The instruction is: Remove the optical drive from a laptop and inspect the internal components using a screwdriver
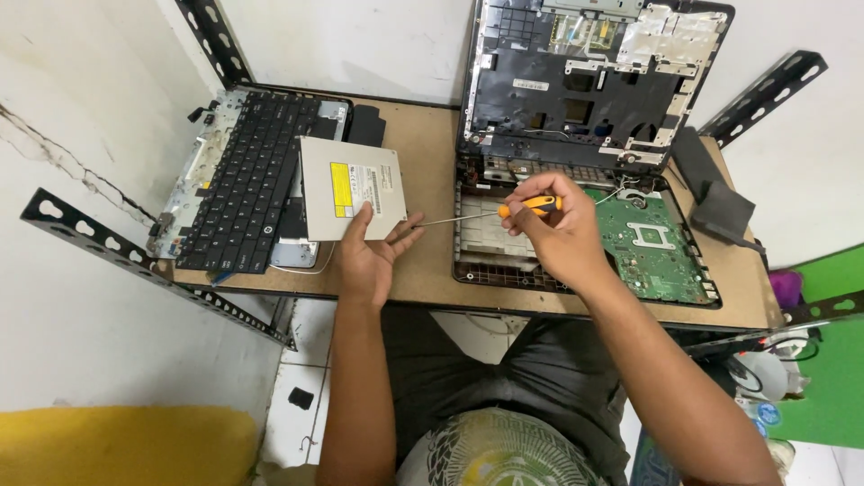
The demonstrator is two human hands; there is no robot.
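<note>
Drive (352, 188) flat, silver-grey, square, with yellow-white label.

Optical drive (352, 188) under my fingers (360, 225): matt brushed metal. Screwdriver (531, 206): glossy orange plastic handle. Worktop (423, 144): matt brown wood board.

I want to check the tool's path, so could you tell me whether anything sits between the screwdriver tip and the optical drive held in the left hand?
Nothing visible does. The right hand holds the orange-handled screwdriver, its shaft pointing across bare table towards the silver optical drive, which the left hand grips at its near edge. The tip ends beside the left thumb.
</note>
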